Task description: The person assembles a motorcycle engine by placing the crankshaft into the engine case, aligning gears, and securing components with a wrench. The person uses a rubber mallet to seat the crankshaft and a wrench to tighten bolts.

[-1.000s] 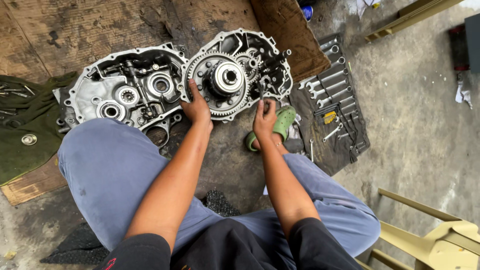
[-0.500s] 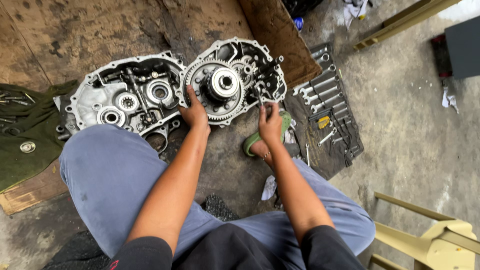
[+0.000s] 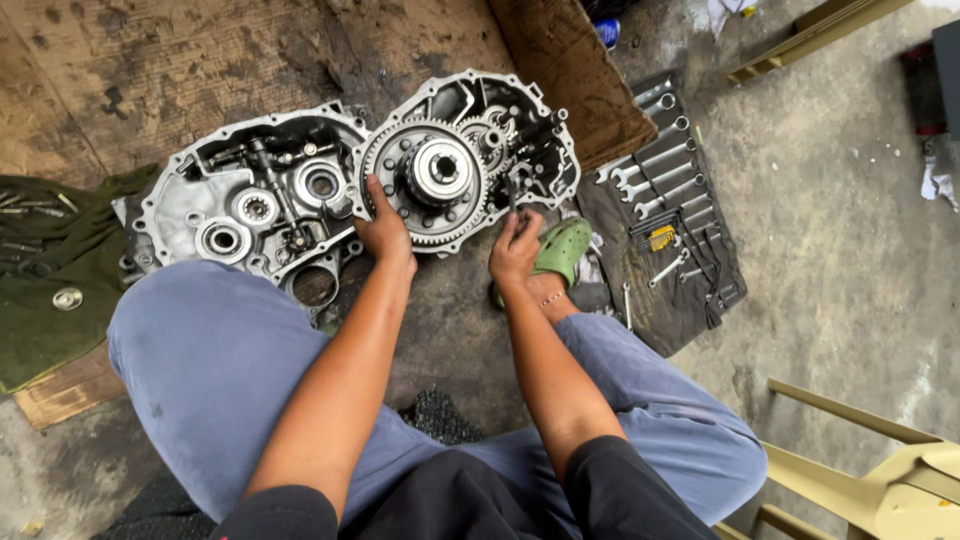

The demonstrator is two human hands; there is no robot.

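At the far left of the frame we see a dark green cloth [image 3: 50, 290] spread on the floor, with a few small metal parts and a round washer-like disc [image 3: 67, 298] lying on it, and a piece of brown cardboard [image 3: 60, 392] poking out beneath its lower edge. Just right of the cloth lies an open aluminium gearbox casing half [image 3: 250, 205], its inner face up, showing bearing seats and a shaft inside. Below it, in the lower left and middle of the frame, our knees in blue trousers [image 3: 220, 370] fill the view. Our left hand [image 3: 385, 232] sits in the middle of the frame, its fingers closed over the lower left rim of the large ring gear [image 3: 435, 180], gripping the toothed edge. That gear sits in the second casing half [image 3: 500, 140], which lies in the upper middle of the frame, touching the first half. Just right of the gear, our right hand [image 3: 515, 248] is closed around a thin dark tool [image 3: 513, 192] whose upper end reaches into the casing beside the smaller gears. Close behind that hand is a green clog [image 3: 562, 250] on our foot. Further right, a dark tool roll [image 3: 665, 230] lies open on the concrete floor [image 3: 850, 260], holding a row of shiny spanners [image 3: 650, 170] and a set of hex keys in a yellow holder [image 3: 660, 238]. At the lower right corner stands part of a yellowish metal frame [image 3: 880, 480].
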